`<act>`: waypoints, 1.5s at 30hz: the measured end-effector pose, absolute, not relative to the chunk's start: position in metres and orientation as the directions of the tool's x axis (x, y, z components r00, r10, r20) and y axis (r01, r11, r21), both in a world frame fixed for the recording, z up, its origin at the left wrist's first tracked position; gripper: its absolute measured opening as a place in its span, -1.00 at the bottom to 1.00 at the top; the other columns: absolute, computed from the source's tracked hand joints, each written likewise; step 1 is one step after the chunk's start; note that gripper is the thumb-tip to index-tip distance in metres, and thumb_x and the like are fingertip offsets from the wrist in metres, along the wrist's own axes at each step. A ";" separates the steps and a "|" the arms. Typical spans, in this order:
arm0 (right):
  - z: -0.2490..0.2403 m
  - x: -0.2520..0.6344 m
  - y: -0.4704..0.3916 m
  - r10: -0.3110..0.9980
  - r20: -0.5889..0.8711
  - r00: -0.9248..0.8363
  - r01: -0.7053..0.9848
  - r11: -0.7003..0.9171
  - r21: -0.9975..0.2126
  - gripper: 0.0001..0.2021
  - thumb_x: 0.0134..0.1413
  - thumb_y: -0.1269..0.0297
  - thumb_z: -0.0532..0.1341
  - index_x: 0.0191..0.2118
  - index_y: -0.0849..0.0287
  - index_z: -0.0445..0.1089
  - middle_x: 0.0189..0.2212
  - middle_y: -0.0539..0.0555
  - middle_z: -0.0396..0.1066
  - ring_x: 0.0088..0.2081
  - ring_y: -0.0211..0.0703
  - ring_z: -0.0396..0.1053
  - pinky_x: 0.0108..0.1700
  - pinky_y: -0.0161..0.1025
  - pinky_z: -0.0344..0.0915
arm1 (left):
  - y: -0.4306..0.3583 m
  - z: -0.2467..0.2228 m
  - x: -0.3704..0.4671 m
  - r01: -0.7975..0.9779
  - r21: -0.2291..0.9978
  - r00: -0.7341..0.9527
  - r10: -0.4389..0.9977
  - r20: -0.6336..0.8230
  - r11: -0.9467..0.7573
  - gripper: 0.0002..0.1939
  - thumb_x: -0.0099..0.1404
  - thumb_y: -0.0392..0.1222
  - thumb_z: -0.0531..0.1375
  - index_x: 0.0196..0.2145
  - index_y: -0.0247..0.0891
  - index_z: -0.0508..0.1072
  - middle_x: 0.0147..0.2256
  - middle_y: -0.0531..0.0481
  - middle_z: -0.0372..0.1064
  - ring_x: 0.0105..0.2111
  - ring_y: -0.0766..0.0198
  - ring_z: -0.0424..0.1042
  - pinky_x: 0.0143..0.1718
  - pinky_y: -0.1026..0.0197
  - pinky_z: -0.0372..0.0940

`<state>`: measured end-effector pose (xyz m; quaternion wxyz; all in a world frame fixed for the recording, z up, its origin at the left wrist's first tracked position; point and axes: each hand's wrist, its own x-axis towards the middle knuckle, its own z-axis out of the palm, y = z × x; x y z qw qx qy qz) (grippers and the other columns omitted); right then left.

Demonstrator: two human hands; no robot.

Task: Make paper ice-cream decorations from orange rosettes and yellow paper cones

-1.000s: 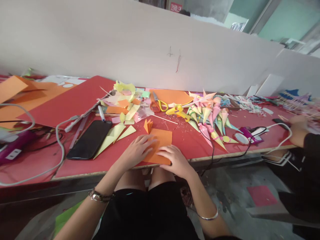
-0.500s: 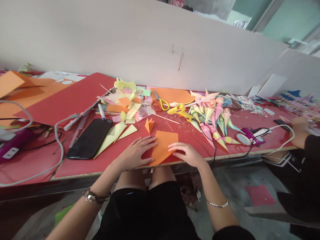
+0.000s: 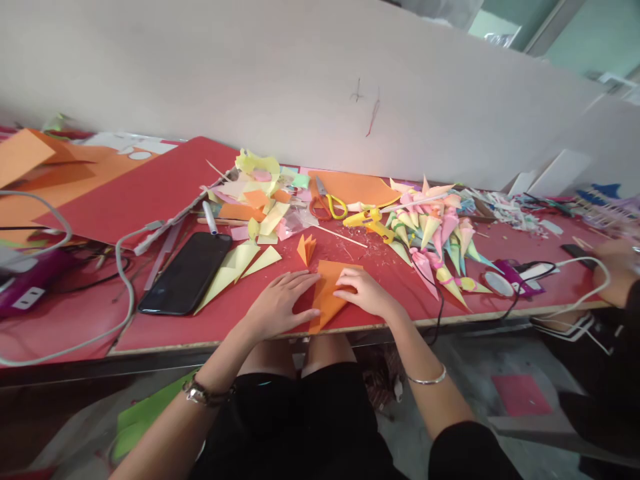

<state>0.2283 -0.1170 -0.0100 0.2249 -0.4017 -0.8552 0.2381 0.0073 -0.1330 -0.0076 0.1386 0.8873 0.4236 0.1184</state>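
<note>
At the near edge of the red tabletop [image 3: 150, 333], seen in the head view, worked an orange paper sheet [image 3: 327, 293] between both hands, with the right side turned inward and the lower end close to the front edge. Judged best to line up the turned-over edge before pressing, then to run a fingertip firmly along the fold from end to end. Called, by that judgement, for light, steady weight on the left side, enough to stop skidding; risked a crooked crease otherwise.

Laid the left hand [image 3: 285, 300] palm down at the sheet's left margin, with fingers extended and thumb spread wide toward the lower part, touching the paper but gripping nothing. Curled the right hand [image 3: 367, 290] over the right side, with thumb and fingers drawn narrow near the folded part; could not tell whether pinching the paper or merely pressing down.

Had a pleated orange paper piece [image 3: 307, 250] just beyond the left fingertips, and a black smartphone [image 3: 185, 273] farther left, beside pale yellow paper pieces [image 3: 265, 260]. Had a yellow hot glue gun [image 3: 370, 223] farther back, near a heap of paper cones [image 3: 435, 227]
</note>
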 end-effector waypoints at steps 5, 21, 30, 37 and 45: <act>-0.012 0.220 -0.116 0.832 0.237 -0.501 0.644 0.542 -0.540 -0.85 0.07 0.26 0.12 -0.45 0.19 0.31 -0.48 0.01 0.29 -0.39 -0.24 0.26 -0.30 -0.31 0.17 | -0.135 -0.010 0.008 0.736 0.313 0.604 0.791 0.098 -0.601 -0.35 0.19 0.12 0.01 0.16 -0.19 0.03 0.13 -0.05 0.12 0.12 0.15 0.07 0.13 0.05 -0.03; -0.017 0.208 -0.118 0.867 0.251 -0.430 0.779 0.497 -0.381 -0.85 0.08 0.27 0.10 -0.46 0.17 0.26 -0.48 0.01 0.32 -0.40 -0.23 0.25 -0.33 -0.33 0.09 | -0.139 -0.011 0.015 0.757 0.313 0.570 0.814 0.112 -0.573 -0.37 0.16 0.03 0.04 0.15 -0.23 0.05 0.13 -0.05 0.11 0.13 0.14 0.05 0.15 0.04 -0.07; -0.015 0.205 -0.119 0.885 0.238 -0.401 0.804 0.464 -0.371 -0.84 0.11 0.27 0.07 -0.46 0.17 0.24 -0.48 0.01 0.33 -0.39 -0.23 0.25 -0.34 -0.33 0.07 | -0.141 -0.015 0.021 0.784 0.289 0.537 0.834 0.127 -0.549 -0.40 0.19 0.07 0.01 0.12 -0.27 0.10 0.11 -0.10 0.15 0.11 0.13 0.10 0.15 0.00 -0.05; -0.015 0.201 -0.118 0.898 0.225 -0.378 0.819 0.437 -0.372 -0.84 0.12 0.29 0.06 -0.46 0.17 0.24 -0.49 0.01 0.32 -0.38 -0.21 0.25 -0.34 -0.32 0.05 | -0.140 -0.019 0.019 0.790 0.257 0.543 0.830 0.126 -0.556 -0.31 0.16 0.18 0.00 0.15 -0.26 0.04 0.13 -0.11 0.10 0.12 0.13 0.08 0.15 0.02 -0.06; -0.017 0.200 -0.121 0.919 0.236 -0.315 0.895 0.371 -0.247 -0.84 0.10 0.20 0.09 -0.42 0.14 0.27 -0.42 0.03 0.29 -0.30 -0.16 0.22 -0.29 -0.26 0.00 | -0.141 -0.022 0.017 0.785 0.260 0.546 0.826 0.138 -0.562 -0.27 0.13 0.20 0.02 0.16 -0.23 0.01 0.14 -0.10 0.08 0.13 0.13 0.08 0.16 0.05 -0.09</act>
